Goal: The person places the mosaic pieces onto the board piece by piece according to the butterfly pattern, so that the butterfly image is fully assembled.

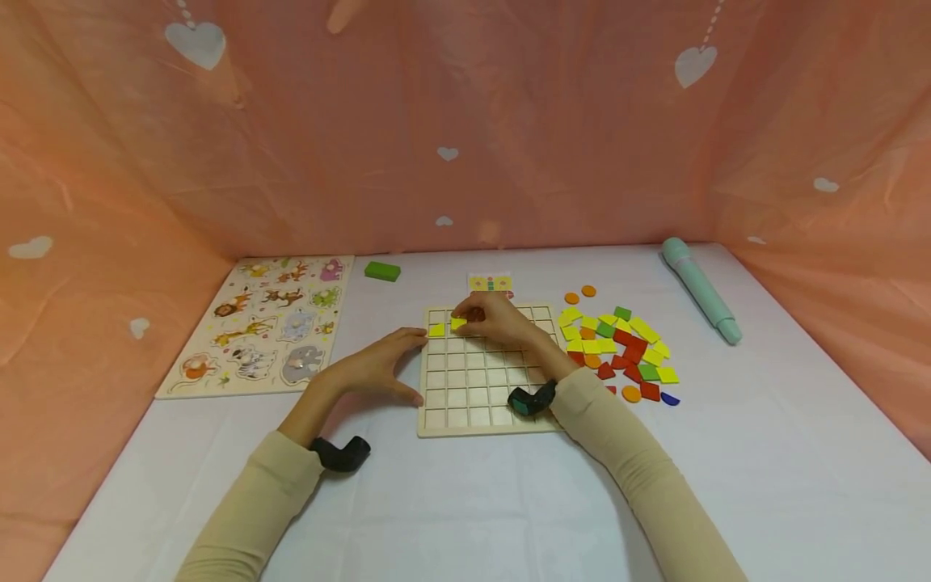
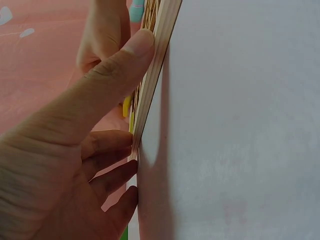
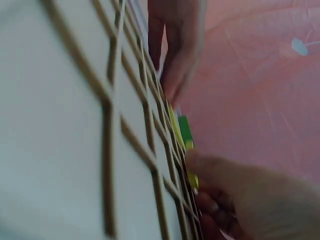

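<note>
Mid-frame, the right hand (image 1: 498,318) pinches 1 yellow tile (image 1: 457,323) over the grid board (image 1: 457,397); the left hand (image 1: 369,367), fingers apart, touches its edge. Placing, seemingly; next move needs alignment!

No text, label, brand, number or sign can be read in any of the 3 views.

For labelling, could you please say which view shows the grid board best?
The head view: most of the grid board shows from above. The left wrist view shows mainly its edge; the right wrist view, part of it close up.
</note>
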`<action>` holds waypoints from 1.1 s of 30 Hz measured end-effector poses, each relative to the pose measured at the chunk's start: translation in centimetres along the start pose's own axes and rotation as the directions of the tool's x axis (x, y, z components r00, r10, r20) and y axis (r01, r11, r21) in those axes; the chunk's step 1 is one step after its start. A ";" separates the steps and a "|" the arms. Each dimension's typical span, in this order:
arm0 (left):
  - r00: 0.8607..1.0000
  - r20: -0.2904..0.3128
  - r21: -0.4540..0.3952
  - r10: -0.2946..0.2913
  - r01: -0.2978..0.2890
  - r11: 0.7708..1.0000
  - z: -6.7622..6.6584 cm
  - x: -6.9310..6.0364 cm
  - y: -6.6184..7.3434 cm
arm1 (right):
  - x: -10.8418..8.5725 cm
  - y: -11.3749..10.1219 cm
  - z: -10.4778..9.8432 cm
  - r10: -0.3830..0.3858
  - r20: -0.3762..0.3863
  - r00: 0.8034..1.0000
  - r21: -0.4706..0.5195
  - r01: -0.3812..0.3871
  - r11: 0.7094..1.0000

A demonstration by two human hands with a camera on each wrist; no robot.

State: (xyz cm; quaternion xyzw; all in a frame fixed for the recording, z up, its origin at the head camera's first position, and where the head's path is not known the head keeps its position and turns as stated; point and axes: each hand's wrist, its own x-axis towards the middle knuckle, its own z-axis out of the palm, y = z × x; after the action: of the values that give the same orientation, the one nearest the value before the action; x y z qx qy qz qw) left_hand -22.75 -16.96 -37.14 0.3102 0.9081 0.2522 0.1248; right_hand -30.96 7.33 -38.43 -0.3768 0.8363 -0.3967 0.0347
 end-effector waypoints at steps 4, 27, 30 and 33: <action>1.000 0.002 0.001 -0.013 0.013 1.000 0.1 0.1 -0.1 | 0.1 -0.1 0.3 -0.034 0.005 0.999 -0.021 0.035 0.999; 1.000 -0.006 -0.014 0.007 -0.007 1.000 0.1 0.0 -0.1 | 0.0 -0.1 0.3 -0.043 0.034 0.999 -0.059 0.045 0.997; 1.000 -0.003 -0.008 0.000 0.000 1.000 0.0 0.0 -0.1 | 0.0 -0.3 -0.1 -0.014 0.012 1.000 -0.046 0.014 0.999; 1.000 -0.004 0.000 0.005 -0.005 1.000 0.1 0.0 -0.2 | -0.3 -0.5 -1.0 0.008 -0.038 0.999 -0.016 -0.009 1.000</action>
State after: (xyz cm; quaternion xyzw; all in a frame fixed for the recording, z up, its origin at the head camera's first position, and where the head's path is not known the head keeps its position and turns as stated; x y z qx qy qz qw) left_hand -22.82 -17.04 -37.35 0.3118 0.9076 0.2531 0.1225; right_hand -30.82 7.94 -37.42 -0.3659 0.8417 -0.3967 0.0177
